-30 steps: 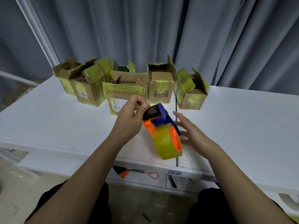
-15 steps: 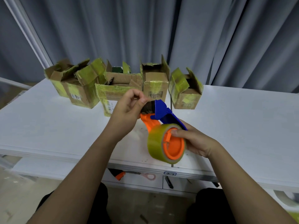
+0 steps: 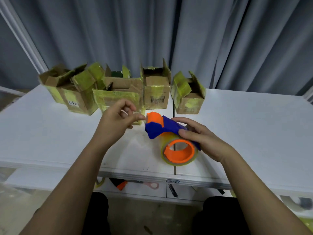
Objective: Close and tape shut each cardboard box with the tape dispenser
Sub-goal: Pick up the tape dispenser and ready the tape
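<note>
Blue-and-orange tape dispenser [image 3: 166, 133] is being gripped over its roll by the right hand [image 3: 203, 138], steadying it. Left hand [image 3: 116, 122] is pinching at its cutter end, probably freeing tape; open cardboard boxes [image 3: 155, 89] are waiting beyond both grips.

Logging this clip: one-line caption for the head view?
Right hand holds tape dispenser; left hand pinches at its front; open boxes wait behind.

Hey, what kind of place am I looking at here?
Probably a packing bench in a makeshift workspace or studio. A white table holds open, tape-patched boxes, the right hand grips a tape dispenser, scissors lie on a shelf below, and grey curtains hang behind.
</note>
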